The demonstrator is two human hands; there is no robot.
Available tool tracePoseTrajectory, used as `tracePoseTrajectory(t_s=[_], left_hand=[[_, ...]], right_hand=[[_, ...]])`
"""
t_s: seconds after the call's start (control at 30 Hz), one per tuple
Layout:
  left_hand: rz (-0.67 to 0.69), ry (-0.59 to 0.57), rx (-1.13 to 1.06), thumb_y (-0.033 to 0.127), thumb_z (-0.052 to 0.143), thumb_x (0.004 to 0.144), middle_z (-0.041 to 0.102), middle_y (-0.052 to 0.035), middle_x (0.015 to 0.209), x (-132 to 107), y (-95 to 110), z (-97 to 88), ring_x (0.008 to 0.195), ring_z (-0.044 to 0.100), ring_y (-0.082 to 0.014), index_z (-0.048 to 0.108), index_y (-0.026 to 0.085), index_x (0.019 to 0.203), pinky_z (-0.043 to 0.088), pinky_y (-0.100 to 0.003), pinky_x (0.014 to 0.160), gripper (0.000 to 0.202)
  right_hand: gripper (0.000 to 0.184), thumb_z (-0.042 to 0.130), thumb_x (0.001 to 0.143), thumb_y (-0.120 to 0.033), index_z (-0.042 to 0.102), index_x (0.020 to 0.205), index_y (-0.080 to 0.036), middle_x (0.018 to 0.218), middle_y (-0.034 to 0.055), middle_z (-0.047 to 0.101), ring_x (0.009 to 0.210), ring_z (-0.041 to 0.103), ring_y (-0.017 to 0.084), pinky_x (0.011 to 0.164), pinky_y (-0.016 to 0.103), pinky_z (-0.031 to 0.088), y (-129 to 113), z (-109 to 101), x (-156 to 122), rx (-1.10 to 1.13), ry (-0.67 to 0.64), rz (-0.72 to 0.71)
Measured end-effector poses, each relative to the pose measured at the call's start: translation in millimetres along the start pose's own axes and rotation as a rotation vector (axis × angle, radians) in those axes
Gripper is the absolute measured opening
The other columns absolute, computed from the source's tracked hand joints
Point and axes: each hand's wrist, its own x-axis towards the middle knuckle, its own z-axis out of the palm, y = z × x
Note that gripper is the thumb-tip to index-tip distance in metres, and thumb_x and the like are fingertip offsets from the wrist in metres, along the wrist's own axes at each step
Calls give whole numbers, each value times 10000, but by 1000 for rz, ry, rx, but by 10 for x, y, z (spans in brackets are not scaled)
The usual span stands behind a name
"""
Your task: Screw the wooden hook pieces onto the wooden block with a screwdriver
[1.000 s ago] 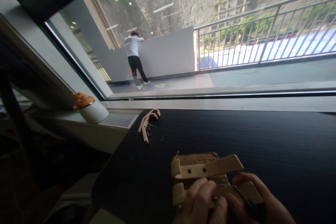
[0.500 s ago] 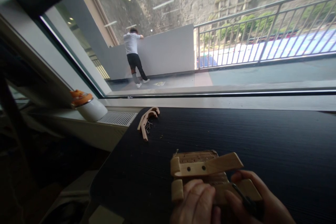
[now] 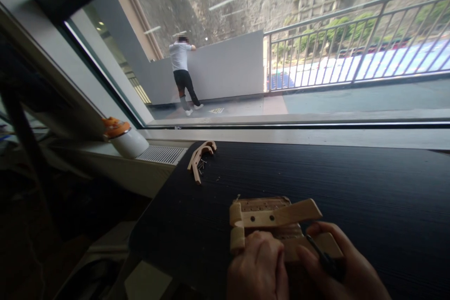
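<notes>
On the dark table, a pale wooden hook [image 3: 281,217] with two dark holes lies across a worn brown block [image 3: 253,204] dotted with small holes. Nearer me sits a second wooden hook [image 3: 333,245], its curved end at the left and its middle partly covered. Over that second piece, my left hand [image 3: 260,262] presses down with bent, closed fingers. At its far end, my right hand [image 3: 346,262] is closed around a small dark tool [image 3: 328,262] with a thin shaft, its thumb and forefinger beside the wood. The tool's exact kind is unclear.
Two more wooden hooks [image 3: 197,164] rest at the table's far left corner, beside several loose screws [image 3: 201,166]. A white container with an orange top [image 3: 128,143] stands on the sill by a vent. Beyond the window, a person [image 3: 181,61] leans on a wall.
The view has shifted slightly, moving the scene a little. Near my left hand, the nearer hook's curved end now sits closer to the other hook. My right hand keeps the tool.
</notes>
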Motion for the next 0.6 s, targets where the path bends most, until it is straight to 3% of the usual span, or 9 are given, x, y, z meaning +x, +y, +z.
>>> tracePoseTrajectory(t_s=[0.13, 0.27, 0.47, 0.53, 0.6], left_hand=[[-36, -32, 53, 56, 398, 812, 696, -20, 777, -17, 59, 4, 673, 686, -186, 584, 219, 919, 583, -291, 597, 270], [-29, -134, 119, 35, 431, 800, 671, -19, 726, -5, 122, -36, 619, 658, -189, 583, 211, 785, 576, -310, 592, 233], [-17, -534, 307, -7, 498, 782, 667, -48, 783, 187, 283, -197, 694, 650, -227, 617, 171, 826, 551, -343, 592, 219], [-13, -688, 350, 0, 494, 806, 672, -64, 814, 309, 328, -260, 743, 642, -231, 629, 152, 815, 544, -365, 656, 204], [11, -770, 387, 21, 494, 835, 673, -73, 838, 436, 339, -316, 804, 626, -233, 640, 142, 806, 520, -393, 747, 191]], right_hand=[[328, 545, 768, -490, 481, 974, -243, 801, -1, 689, 679, 663, 177, 611, 251, 539, -24, -8, -24, 27, 0, 9], [321, 559, 749, -487, 489, 941, -240, 744, -14, 677, 631, 641, 167, 583, 247, 518, -96, -24, -32, -47, 40, -3], [320, 548, 757, -484, 474, 941, -233, 754, -6, 674, 641, 628, 165, 599, 252, 506, -114, -21, -38, -33, 45, -25], [311, 548, 764, -471, 466, 946, -233, 748, -9, 669, 630, 620, 161, 601, 254, 502, -105, -26, -37, -27, 32, -39], [299, 546, 764, -459, 468, 942, -232, 749, -4, 670, 629, 619, 162, 603, 257, 499, -103, -35, -36, -29, 37, -57]])
